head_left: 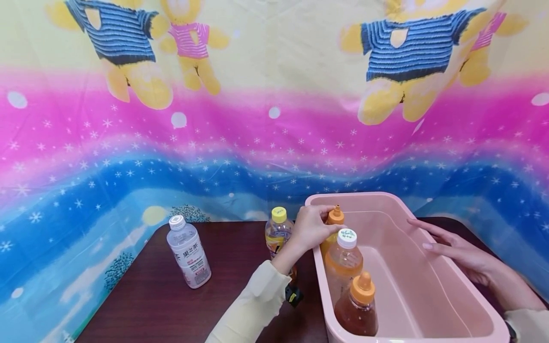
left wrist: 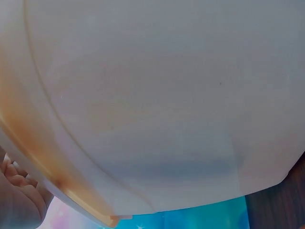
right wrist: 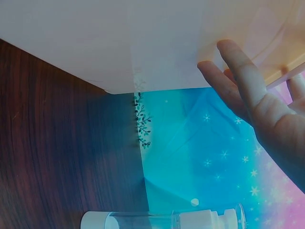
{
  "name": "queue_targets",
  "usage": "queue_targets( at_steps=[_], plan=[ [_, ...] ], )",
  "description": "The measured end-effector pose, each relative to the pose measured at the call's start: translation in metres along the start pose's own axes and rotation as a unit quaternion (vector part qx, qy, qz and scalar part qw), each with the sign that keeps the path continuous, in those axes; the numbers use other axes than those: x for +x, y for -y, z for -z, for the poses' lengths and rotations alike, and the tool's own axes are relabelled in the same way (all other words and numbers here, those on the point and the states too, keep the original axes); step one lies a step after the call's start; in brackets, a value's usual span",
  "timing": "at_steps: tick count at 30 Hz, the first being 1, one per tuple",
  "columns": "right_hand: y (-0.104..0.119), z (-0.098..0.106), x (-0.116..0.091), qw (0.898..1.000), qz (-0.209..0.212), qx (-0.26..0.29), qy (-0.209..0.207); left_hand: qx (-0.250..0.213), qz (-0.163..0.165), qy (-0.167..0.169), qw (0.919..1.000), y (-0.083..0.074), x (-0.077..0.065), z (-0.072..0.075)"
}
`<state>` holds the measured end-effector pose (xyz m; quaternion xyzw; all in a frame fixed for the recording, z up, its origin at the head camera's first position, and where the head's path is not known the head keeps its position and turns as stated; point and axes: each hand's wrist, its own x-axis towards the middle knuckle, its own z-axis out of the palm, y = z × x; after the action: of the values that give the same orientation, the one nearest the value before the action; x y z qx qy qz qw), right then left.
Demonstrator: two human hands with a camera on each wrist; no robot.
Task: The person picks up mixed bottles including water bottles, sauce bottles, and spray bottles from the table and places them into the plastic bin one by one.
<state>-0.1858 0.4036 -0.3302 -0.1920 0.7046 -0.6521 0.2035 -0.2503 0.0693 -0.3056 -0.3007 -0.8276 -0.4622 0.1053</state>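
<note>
A pink plastic tub (head_left: 429, 286) takes up the right of the head view. At its back left corner my left hand (head_left: 306, 231) pinches a squeeze bottle (head_left: 336, 216) with an orange nozzle cap, thumb and finger around its top. In front of it, inside the tub, stand a white-capped bottle (head_left: 344, 259) of orange liquid and an orange-capped bottle (head_left: 360, 305) of dark liquid. My right hand (head_left: 467, 255) lies against the tub's right side, two fingertips over the rim. In the right wrist view, its extended fingers (right wrist: 243, 71) show against the tub's outer wall.
On the dark wood table (head_left: 231, 271) stand a white-labelled bottle (head_left: 188, 252) at left and a yellow-capped bottle (head_left: 279, 231) beside my left wrist. A clear container (right wrist: 143, 220) lies along the right wrist view's bottom edge. A printed cloth (head_left: 257, 119) hangs behind the table.
</note>
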Motion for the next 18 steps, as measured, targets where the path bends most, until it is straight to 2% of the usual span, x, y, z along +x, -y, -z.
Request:
queue_targets(
  at_steps=[3, 8, 11, 18],
  plan=[
    [0.0000, -0.0001, -0.0001, 1.000, 0.001, 0.000, 0.001, 0.020, -0.004, 0.010, 0.9998, -0.0014, 0.0015, 0.0000],
    [0.0000, 0.0003, -0.0003, 1.000, 0.003, 0.008, 0.009, 0.053, -0.001, 0.047, 0.9975, -0.0038, 0.0040, -0.0002],
    [0.0003, 0.0001, -0.0004, 1.000, 0.001, 0.002, 0.003, 0.085, -0.001, 0.065, 0.9943, -0.0049, 0.0061, 0.0001],
    [0.0007, 0.0006, 0.0001, 1.000, -0.001, 0.005, 0.006, 0.151, -0.027, 0.101, 0.9830, -0.0084, 0.0089, 0.0031]
  ],
)
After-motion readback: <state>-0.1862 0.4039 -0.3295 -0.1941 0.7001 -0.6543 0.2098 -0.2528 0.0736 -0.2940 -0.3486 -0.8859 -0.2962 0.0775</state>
